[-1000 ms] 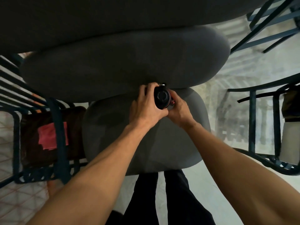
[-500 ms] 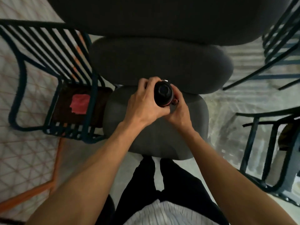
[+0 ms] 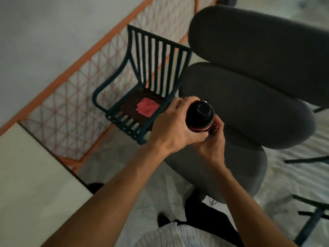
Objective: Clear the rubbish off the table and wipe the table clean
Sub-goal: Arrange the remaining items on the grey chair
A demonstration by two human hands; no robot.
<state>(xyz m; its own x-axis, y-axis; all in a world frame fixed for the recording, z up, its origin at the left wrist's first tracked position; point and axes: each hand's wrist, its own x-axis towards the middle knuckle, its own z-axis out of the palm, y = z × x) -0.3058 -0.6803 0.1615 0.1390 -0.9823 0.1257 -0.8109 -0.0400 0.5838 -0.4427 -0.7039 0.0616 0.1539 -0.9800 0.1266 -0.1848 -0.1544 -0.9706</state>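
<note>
I hold a dark bottle (image 3: 199,114) with a black cap and a red label band upright in front of me, seen from above. My left hand (image 3: 175,125) wraps round its left side, fingers curled over the shoulder of the bottle. Below and to the right, my right hand (image 3: 212,145) grips its lower part; most of those fingers are hidden behind the bottle. A pink-red cloth (image 3: 147,108) lies on the seat of a dark metal chair (image 3: 142,81) to the left of my hands.
Stepped grey rounded table tops (image 3: 249,97) fill the right side under my hands. An orange-framed mesh railing (image 3: 74,90) runs diagonally behind the chair. A pale flat surface (image 3: 26,184) sits at lower left. More dark chair frames (image 3: 313,216) stand at right.
The view has swung left and rolled, bringing the chair with the cloth and the railing into sight. Both hands keep the same hold on the bottle.
</note>
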